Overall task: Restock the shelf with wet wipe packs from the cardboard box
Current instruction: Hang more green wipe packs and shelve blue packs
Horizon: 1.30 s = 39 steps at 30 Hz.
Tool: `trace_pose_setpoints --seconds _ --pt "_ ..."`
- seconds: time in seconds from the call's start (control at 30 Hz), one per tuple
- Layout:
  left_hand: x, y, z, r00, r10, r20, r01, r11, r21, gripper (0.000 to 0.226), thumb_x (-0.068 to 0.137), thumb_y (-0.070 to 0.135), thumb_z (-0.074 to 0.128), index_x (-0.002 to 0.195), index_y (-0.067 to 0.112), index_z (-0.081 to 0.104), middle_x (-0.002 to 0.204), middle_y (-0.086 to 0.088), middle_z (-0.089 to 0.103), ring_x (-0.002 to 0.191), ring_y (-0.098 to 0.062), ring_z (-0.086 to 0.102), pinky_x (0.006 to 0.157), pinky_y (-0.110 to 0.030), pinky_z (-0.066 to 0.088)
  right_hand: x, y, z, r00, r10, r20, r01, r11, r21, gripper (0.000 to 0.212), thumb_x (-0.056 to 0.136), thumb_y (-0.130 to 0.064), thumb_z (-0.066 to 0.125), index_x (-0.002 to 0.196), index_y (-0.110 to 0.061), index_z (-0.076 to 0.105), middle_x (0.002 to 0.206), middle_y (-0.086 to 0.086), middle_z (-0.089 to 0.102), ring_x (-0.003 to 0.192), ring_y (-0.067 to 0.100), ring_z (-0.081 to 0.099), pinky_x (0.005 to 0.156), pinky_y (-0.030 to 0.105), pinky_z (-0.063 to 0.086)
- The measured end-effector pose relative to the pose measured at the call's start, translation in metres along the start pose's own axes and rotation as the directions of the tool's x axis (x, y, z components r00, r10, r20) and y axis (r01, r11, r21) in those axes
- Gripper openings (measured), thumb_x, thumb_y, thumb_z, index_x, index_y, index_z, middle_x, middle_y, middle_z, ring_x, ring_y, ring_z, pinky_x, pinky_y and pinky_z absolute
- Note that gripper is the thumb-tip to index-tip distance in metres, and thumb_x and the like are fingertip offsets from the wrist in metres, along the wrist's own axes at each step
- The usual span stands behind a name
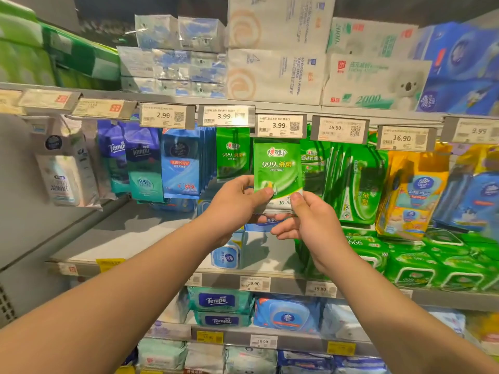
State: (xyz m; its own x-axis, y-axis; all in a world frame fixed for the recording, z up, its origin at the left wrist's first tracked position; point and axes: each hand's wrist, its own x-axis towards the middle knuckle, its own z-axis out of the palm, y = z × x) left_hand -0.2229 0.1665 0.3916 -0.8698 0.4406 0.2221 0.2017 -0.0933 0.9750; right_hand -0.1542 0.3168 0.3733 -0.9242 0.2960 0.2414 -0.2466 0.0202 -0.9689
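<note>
Both hands — left hand and right hand — pinch the bottom corners of a green wet wipe pack, upright just below the 3.99 price tag, its top toward the peg row.

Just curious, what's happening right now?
Left hand, right hand both pinch flat green wet wipe pack. Pack up under 3.99 price tag. Nothing blocking.

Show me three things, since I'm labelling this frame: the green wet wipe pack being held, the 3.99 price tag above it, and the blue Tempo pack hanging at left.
Green wet wipe pack [278,168]: head view, front face.
White 3.99 price tag [279,126]: head view, printed price.
Blue Tempo pack [141,157]: head view, front near its logo.
</note>
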Motion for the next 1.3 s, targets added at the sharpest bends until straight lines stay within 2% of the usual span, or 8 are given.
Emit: trace_pose_setpoints --seconds 0.17,0.4,0.53,0.67,0.87,1.0,1.13,1.3 --pt "0.009 -0.005 0.001 0.998 -0.039 -0.045 0.038 0.999 -0.026 0.021 0.1 0.024 0.068 0.115 0.01 0.07 0.109 -0.019 0.073 0.079 -0.021 0.066 0.063 -0.027 0.059 0.01 0.003 0.004 0.999 0.036 -0.024 -0.036 0.999 0.015 0.015 0.109 -0.032 0.046 0.103 -0.023 0.057 0.075 0.012 0.073 0.057 0.024 0.069 0.057 0.033 0.06" --pt "0.023 -0.005 -0.001 0.993 -0.09 -0.08 0.087 0.996 -0.034 0.019 0.098 0.026 0.071 0.109 0.01 0.072 0.099 -0.009 0.07 0.068 -0.015 0.065 0.057 -0.023 0.054 0.021 0.004 0.005 0.998 0.048 -0.036 -0.047 0.999 0.015 0.024 0.108 -0.034 0.048 0.112 -0.013 0.059 0.076 0.011 0.074 0.056 0.023 0.07 0.058 0.033 0.06" --pt "0.034 0.001 0.0 0.986 -0.14 -0.087 0.137 0.99 -0.042 0.03 0.099 0.026 0.07 0.116 0.002 0.068 0.101 -0.012 0.07 0.067 -0.014 0.069 0.056 -0.022 0.055 0.035 0.003 0.005 0.995 0.079 -0.06 -0.078 0.997 0.024 0.029 0.107 -0.037 0.049 0.115 -0.011 0.06 0.076 0.011 0.075 0.057 0.024 0.07 0.056 0.033 0.059" --pt "0.045 0.004 0.002 0.976 -0.189 -0.11 0.184 0.982 -0.049 0.023 0.098 0.025 0.071 0.107 0.004 0.065 0.1 -0.013 0.068 0.065 -0.015 0.068 0.053 -0.021 0.054 0.047 0.006 0.008 0.993 0.1 -0.067 -0.099 0.995 0.016 0.033 0.107 -0.039 0.049 0.12 -0.01 0.06 0.084 0.015 0.077 0.057 0.023 0.07 0.057 0.033 0.058" --pt "0.057 0.001 0.002 0.959 -0.245 -0.145 0.241 0.969 -0.046 0.034 0.099 0.024 0.071 0.119 -0.001 0.062 0.096 -0.015 0.065 0.069 -0.021 0.066 0.051 -0.023 0.055 0.058 0.016 0.012 0.989 0.123 -0.087 -0.118 0.991 0.059 0.032 0.107 -0.038 0.05 0.122 -0.011 0.058 0.074 0.01 0.075 0.057 0.022 0.069 0.061 0.036 0.06" --pt "0.055 -0.013 0.006 0.924 -0.345 -0.162 0.345 0.938 -0.032 0.037 0.1 0.036 0.066 0.118 0.004 0.066 0.085 -0.011 0.07 0.057 -0.019 0.066 0.05 -0.024 0.054 0.058 0.025 0.009 0.971 0.235 -0.034 -0.229 0.965 0.125 0.035 0.105 -0.041 0.052 0.115 -0.008 0.057 0.08 0.018 0.075 0.061 0.023 0.07 0.068 0.038 0.06" --pt "0.042 -0.027 0.003 0.888 -0.439 -0.135 0.432 0.899 -0.079 0.035 0.104 0.042 0.056 0.113 0.008 0.059 0.092 -0.015 0.066 0.067 -0.025 0.067 0.053 -0.03 0.056 0.048 0.038 0.002 0.928 0.372 0.023 -0.372 0.921 0.116 0.048 0.103 -0.048 0.053 0.119 -0.003 0.057 0.083 0.016 0.075 0.063 0.024 0.071 0.063 0.037 0.06" --pt "0.021 -0.04 -0.008 0.85 -0.522 -0.062 0.522 0.853 -0.03 0.041 0.105 0.051 0.047 0.11 0.013 0.059 0.095 -0.011 0.066 0.075 -0.028 0.067 0.064 -0.035 0.059 0.031 0.046 -0.008 0.9 0.435 0.027 -0.436 0.899 0.042 0.043 0.106 -0.043 0.049 0.119 -0.003 0.059 0.088 0.018 0.074 0.068 0.029 0.073 0.07 0.041 0.06"
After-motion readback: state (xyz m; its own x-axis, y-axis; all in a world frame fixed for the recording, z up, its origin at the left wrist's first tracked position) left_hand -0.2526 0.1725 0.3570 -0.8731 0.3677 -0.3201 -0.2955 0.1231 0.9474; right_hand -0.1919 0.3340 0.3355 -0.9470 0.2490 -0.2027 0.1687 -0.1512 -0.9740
